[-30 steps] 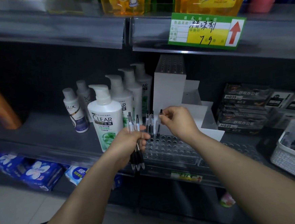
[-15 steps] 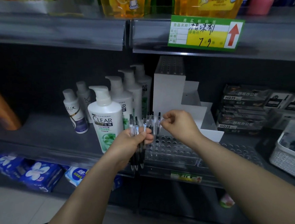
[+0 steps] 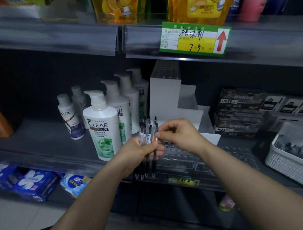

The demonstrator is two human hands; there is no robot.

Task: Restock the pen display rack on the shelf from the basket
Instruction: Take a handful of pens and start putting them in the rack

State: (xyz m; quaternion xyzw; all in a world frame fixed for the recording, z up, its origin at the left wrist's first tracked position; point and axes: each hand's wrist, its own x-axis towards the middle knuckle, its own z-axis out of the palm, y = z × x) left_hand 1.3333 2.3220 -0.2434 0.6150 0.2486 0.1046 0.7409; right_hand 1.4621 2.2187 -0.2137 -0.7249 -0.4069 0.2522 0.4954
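Several pens (image 3: 148,141) gripped upright in the left hand (image 3: 138,155); right hand (image 3: 182,136) pinches one near its top, basket (image 3: 294,169) at three o'clock.

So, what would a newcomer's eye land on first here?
Centre frame, the left hand grips a bunch of pens while the right hand pinches one pen from it, over the clear pen rack. Above, a green and yellow price tag with a red arrow stands out on the shelf edge.

Dark grey shelves (image 3: 40,141) run behind the left hand (image 3: 141,152). A pale tiled floor (image 3: 16,225) lies below it. Dim light.
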